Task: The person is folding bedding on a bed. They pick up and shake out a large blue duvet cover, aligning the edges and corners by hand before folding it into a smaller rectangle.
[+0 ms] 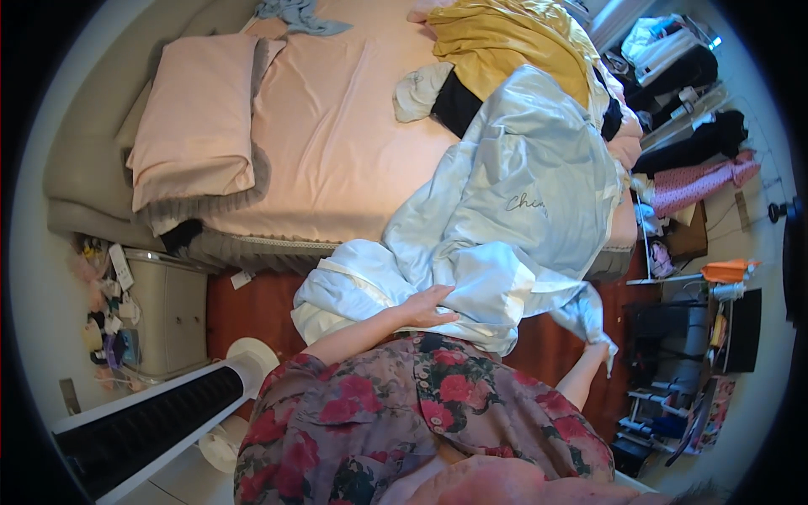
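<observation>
A pale blue satin bed cover [536, 164] with dark embroidered lettering spreads from the bed down to my waist. Its near part hangs in thick bunched folds over the bed's edge. My left hand [431, 307] lies on these folds, thumb and fingers apart, pressing lightly against the fabric close to my body. Out to the right and lower down, my right hand [598, 355] grips a twisted corner of the same cover, and a short end sticks out past the fist. Between the two hands the cloth stretches in a loose band.
Across the bed's peach sheet [341, 126] lie a peach pillow [192, 120], a yellow cloth [505, 47] and a black cloth [456, 104]. A nightstand [167, 309] and a white tower-shaped appliance [158, 423] stand left. Shelving with cluttered items [663, 410] lines the right wall.
</observation>
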`<state>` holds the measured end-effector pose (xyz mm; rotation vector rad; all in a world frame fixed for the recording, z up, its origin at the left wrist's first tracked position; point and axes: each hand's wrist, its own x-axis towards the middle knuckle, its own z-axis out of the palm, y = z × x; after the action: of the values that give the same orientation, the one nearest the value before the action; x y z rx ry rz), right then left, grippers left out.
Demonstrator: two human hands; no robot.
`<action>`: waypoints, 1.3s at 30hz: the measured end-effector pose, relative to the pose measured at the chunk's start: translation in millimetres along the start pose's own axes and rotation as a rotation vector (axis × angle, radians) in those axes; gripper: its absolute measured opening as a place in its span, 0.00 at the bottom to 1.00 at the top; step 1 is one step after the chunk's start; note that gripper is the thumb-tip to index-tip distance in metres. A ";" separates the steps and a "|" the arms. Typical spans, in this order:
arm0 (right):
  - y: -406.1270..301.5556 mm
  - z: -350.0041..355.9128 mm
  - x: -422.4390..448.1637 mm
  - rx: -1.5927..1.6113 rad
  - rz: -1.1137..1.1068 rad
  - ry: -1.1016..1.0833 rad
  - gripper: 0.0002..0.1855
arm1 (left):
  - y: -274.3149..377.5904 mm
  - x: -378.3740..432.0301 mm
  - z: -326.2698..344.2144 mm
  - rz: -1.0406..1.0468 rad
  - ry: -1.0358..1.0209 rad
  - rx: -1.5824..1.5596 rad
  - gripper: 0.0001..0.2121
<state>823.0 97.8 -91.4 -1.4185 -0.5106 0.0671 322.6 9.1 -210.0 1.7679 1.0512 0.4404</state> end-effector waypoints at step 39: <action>27.6 148.0 -260.6 -0.501 -0.272 -1.641 0.14 | -58.9 -31.4 -20.0 -0.190 0.141 -0.640 0.21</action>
<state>542.1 149.9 -186.1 -1.4996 -2.1611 0.9859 264.5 2.5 -247.9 1.0735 1.0185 0.6991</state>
